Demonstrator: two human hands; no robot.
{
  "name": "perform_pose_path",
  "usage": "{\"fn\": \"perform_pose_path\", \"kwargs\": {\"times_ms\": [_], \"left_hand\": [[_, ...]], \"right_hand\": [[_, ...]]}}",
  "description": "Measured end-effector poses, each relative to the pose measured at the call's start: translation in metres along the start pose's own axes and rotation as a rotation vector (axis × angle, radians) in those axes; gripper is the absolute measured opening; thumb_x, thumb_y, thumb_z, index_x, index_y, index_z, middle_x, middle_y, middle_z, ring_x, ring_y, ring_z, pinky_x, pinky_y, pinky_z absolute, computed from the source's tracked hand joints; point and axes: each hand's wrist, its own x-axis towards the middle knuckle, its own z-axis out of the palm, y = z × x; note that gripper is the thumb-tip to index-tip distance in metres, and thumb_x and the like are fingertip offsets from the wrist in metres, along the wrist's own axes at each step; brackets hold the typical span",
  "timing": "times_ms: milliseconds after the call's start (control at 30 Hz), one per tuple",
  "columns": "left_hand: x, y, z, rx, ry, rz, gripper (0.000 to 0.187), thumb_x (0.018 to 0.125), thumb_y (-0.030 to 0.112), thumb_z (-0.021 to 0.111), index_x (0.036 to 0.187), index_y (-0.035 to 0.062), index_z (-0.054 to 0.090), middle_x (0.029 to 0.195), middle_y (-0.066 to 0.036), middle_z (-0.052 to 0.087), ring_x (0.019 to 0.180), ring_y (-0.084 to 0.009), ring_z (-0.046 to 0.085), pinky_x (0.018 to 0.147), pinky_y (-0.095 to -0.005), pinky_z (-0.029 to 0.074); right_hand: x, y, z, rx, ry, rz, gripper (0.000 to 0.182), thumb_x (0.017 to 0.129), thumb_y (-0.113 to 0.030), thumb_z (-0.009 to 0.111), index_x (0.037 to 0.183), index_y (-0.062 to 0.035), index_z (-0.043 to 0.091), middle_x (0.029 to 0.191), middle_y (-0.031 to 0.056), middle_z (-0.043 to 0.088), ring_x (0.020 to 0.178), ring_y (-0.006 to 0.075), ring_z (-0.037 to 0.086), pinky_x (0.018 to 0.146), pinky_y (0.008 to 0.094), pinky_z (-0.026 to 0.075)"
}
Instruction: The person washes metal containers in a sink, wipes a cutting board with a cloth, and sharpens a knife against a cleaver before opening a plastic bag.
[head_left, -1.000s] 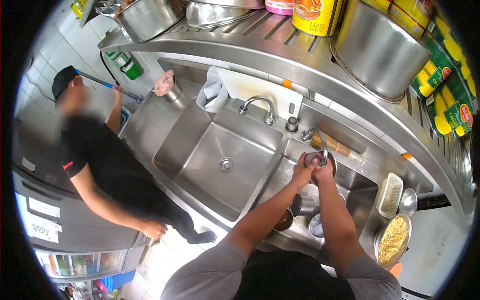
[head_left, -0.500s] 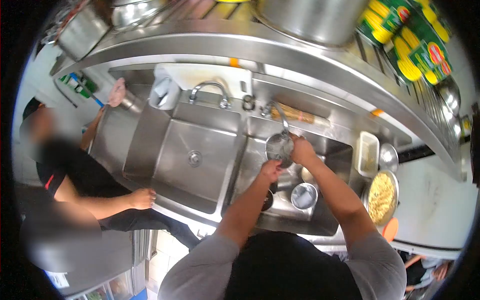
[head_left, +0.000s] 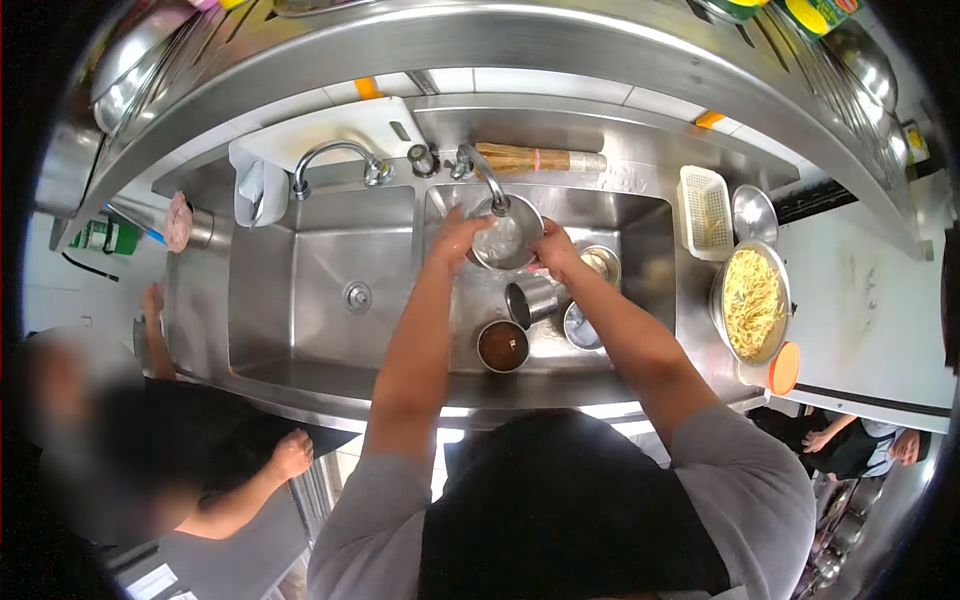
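Note:
A round metal pot (head_left: 505,238) is held under the right faucet (head_left: 490,180) in the right sink basin. My left hand (head_left: 458,240) grips its left side, and my right hand (head_left: 553,248) is closed on its right side. Clear liquid shows inside the pot. Below it in the basin lie a tilted metal cup (head_left: 531,300), a round container of brown liquid (head_left: 503,346), another metal container (head_left: 582,326) partly behind my right forearm, and one with pale contents (head_left: 602,264).
The left basin (head_left: 350,250) adjoins on the left, where a co-worker's hand (head_left: 292,455) is near the counter edge. Behind the faucet lies a bamboo brush (head_left: 540,159). On the right are a white basket (head_left: 706,215), a metal lid (head_left: 754,213) and a bowl of noodles (head_left: 752,300).
My view has shifted. My left hand has moved from below the pot to its left side. The pot now sits more upright, and the co-worker's hand is farther from the sink.

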Motion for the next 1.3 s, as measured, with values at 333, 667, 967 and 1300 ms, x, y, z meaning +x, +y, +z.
{"fn": "perform_pose_path", "kwargs": {"times_ms": [333,667,967,1300], "left_hand": [[-0.112,0.017,-0.001,0.651,0.005,0.623,0.121,0.064,0.013,0.091,0.164,0.0108,0.024,0.151,-0.025,0.044,0.142,-0.0462,0.042,0.118,-0.0494,0.04],[-0.151,-0.053,-0.064,0.81,0.295,1.048,0.119,0.052,0.006,0.095,0.156,0.0183,0.039,0.155,-0.023,0.042,0.144,-0.0502,0.04,0.115,-0.0602,0.04],[-0.223,-0.106,-0.092,0.781,0.327,0.97,0.115,0.062,0.018,0.093,0.159,0.0095,0.031,0.158,-0.028,0.038,0.144,-0.0524,0.04,0.116,-0.0642,0.036],[-0.266,-0.131,-0.086,0.753,0.216,0.771,0.115,0.064,0.016,0.093,0.158,0.0012,0.029,0.153,-0.029,0.042,0.142,-0.0495,0.042,0.117,-0.06,0.036]], "right_hand": [[0.089,0.088,0.055,1.0,-0.35,0.058,0.032,0.109,-0.025,0.052,0.13,-0.004,0.066,0.124,0.0139,0.073,0.106,0.0254,0.074,0.093,0.0413,0.062],[0.006,0.123,0.01,-1.401,-0.32,-0.362,0.029,0.102,-0.023,0.05,0.117,-0.0026,0.064,0.108,0.0274,0.072,0.101,0.0456,0.071,0.085,0.0548,0.057],[0.028,0.234,-0.035,-1.846,-0.424,-0.512,0.033,0.099,-0.024,0.057,0.123,-0.0099,0.073,0.113,0.0141,0.077,0.105,0.0322,0.075,0.085,0.0498,0.06],[0.081,0.083,0.008,-1.382,-0.035,-0.466,0.026,0.095,-0.018,0.054,0.107,-0.0022,0.071,0.105,0.0202,0.076,0.093,0.0397,0.075,0.083,0.0508,0.06]]}}
